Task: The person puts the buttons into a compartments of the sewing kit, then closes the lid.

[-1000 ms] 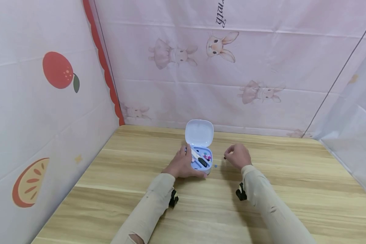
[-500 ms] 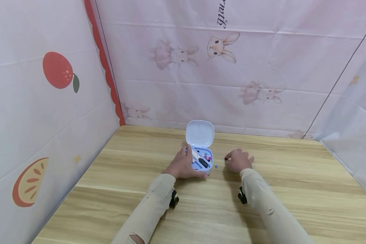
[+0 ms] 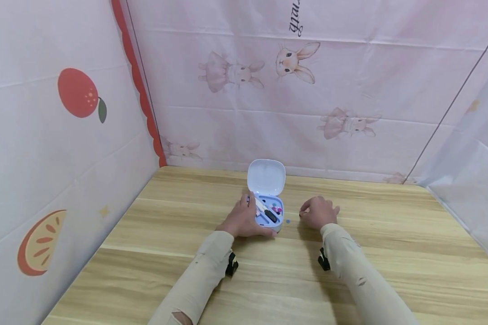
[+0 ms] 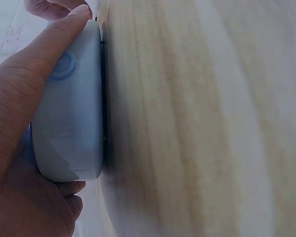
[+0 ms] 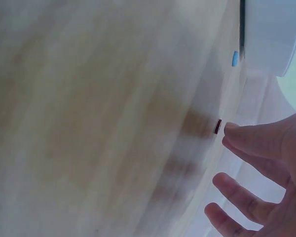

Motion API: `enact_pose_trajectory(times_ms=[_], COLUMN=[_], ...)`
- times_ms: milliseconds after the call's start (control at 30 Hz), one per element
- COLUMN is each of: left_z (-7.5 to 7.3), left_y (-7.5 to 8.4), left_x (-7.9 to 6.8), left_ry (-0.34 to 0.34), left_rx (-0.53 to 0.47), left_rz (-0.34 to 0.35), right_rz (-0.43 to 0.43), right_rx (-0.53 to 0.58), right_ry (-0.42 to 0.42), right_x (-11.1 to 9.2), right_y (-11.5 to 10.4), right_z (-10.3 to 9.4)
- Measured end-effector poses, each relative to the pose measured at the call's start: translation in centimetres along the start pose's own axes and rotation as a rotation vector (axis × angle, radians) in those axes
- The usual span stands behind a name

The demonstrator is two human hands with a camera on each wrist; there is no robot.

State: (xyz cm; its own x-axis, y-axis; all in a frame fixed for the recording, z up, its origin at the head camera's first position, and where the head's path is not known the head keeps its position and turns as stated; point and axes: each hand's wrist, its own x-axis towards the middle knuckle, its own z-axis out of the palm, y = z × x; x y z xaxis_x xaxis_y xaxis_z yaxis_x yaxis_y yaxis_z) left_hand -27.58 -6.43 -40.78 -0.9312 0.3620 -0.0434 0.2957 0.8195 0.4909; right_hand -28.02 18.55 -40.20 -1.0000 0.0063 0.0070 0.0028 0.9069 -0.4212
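Note:
In the head view my left hand (image 3: 244, 218) grips the left and front sides of a small white and light-blue compartment box (image 3: 279, 225). Its hinged lid (image 3: 266, 176) stands raised at the back. Inside, a slim tool with a black handle (image 3: 270, 216) lies diagonally, and several small coloured discs like buttons sit in the right compartment. The left wrist view shows the left thumb along the box's front wall (image 4: 76, 128). To the right, my right hand (image 3: 318, 212) is low over the table, its fingertips beside a dark red disc (image 5: 217, 126) on the wood.
A small blue disc (image 3: 288, 221) lies on the wooden table (image 3: 276, 280) between the box and the right hand. Behind the table hangs a pink rabbit-print curtain (image 3: 244, 113). A fruit-print sheet (image 3: 32, 149) covers the left side.
My right hand has shifted slightly down to the table, and its other fingers have spread outward. The left hand and the box stay in place.

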Motion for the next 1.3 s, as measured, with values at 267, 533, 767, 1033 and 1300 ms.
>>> enact_pose_trajectory(times_ms=[267,533,767,1033,1300], left_z=[0.11,0.16,0.25,-0.08,-0.11], left_y=[-0.1,-0.14,-0.2,-0.05,-0.06], left_x=[0.18,0.23,0.24,0.14,0.14], left_ry=[0.006,0.004,0.003,-0.005,-0.013], left_rx=[0.007,0.019,0.019,0.014,0.018], left_rz=[0.001,0.001,0.005,0.007,-0.001], right_rz=[0.0,-0.027,-0.043,-0.054,-0.072], right_rx=[0.007,-0.016,-0.037,-0.044,-0.045], right_ry=[0.001,0.005,0.006,0.027,0.024], right_x=[-0.07,-0.08,-0.16,-0.34,-0.29], right_y=[0.09,-0.1,-0.18,-0.47,-0.32], right_z=[0.14,0.2,0.33,0.16,0.33])
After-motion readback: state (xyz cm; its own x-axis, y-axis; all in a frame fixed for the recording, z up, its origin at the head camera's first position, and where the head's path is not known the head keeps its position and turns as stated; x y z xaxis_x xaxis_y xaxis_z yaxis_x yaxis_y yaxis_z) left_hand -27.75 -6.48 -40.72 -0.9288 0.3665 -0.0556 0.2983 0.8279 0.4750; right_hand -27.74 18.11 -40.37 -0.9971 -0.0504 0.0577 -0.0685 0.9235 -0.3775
